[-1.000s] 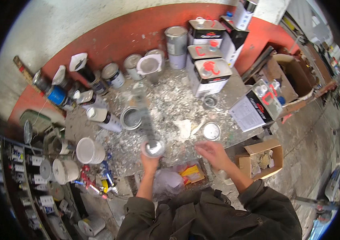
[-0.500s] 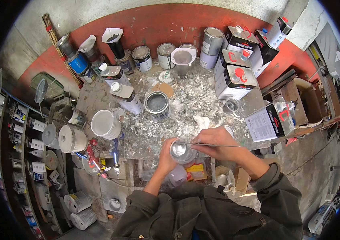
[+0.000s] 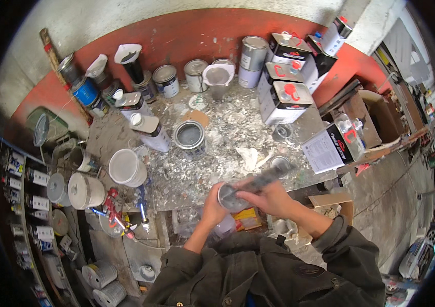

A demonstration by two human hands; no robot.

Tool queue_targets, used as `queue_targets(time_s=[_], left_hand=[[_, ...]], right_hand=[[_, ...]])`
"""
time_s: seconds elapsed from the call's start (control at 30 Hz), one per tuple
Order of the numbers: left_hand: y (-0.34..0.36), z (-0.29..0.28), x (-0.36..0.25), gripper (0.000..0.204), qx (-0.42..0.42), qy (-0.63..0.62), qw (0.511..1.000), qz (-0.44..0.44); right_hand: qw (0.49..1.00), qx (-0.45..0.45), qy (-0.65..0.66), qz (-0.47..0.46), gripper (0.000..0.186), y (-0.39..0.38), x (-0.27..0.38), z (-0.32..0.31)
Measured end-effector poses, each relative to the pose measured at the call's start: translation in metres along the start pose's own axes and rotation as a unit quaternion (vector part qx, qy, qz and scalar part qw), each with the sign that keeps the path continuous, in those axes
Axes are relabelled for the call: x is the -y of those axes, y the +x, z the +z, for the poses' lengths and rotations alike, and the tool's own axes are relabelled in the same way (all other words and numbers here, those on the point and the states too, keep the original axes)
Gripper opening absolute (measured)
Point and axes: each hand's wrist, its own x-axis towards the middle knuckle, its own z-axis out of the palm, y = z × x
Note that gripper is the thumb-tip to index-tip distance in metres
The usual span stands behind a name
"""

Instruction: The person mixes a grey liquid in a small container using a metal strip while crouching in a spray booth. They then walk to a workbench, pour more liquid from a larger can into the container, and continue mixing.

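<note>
My left hand [image 3: 212, 205] is wrapped round a clear plastic cup [image 3: 232, 204] with grey liquid in it, held just past the bench's near edge. In my right hand [image 3: 274, 200] is a flat grey stir stick [image 3: 271, 176], its lower end inside the cup and its upper end pointing up and right. The stick is smeared by motion. An open tin of grey paint [image 3: 189, 135] stands beyond the cup to the left. A crumpled white rag [image 3: 249, 158] and a small round tin [image 3: 280, 166] lie past my right hand.
Square metal cans [image 3: 284, 102] crowd the bench's back right; another can [image 3: 325, 153] stands at its right edge. Two bottle-shaped cans [image 3: 151, 133] and a white tub [image 3: 127, 168] stand left. Red [image 3: 112, 207] and blue [image 3: 142, 202] spray guns hang near the front left edge.
The stir stick has turned from a thin edge-on line pointing right to its broad side, now angled up and right. The whole view has shifted slightly; my left hand still holds the cup.
</note>
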Motion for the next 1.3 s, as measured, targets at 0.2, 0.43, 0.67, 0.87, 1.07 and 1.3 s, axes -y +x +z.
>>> queue_targets(time_s=[0.2,0.43,0.67,0.87,1.07,1.3], left_hand=[[-0.018,0.017,0.004,0.086,0.077,-0.049,0.996,-0.007],[-0.017,0.028,-0.009,0.077,0.037,-0.094,0.995,-0.022],[-0.039,0.022,-0.028,0.079,-0.104,-0.102,0.988,-0.051],[-0.064,0.022,-0.036,0.088,-0.170,-0.080,0.981,-0.044],[-0.062,0.023,-0.039,0.079,-0.162,-0.044,0.985,-0.021],[-0.048,0.029,-0.041,0.074,-0.125,-0.116,0.982,-0.078]], right_hand=[[0.965,-0.200,0.116,0.128,0.051,-0.058,-0.048,-0.039],[0.742,-0.565,-0.220,0.287,0.090,-0.188,-0.211,-0.138],[0.736,-0.594,-0.078,0.315,0.088,-0.214,-0.325,-0.110],[0.728,-0.597,-0.017,0.336,0.084,-0.202,-0.346,-0.056],[0.732,-0.596,-0.061,0.325,0.097,-0.193,-0.344,-0.072],[0.819,-0.553,-0.022,0.148,0.106,-0.162,-0.325,-0.155]])
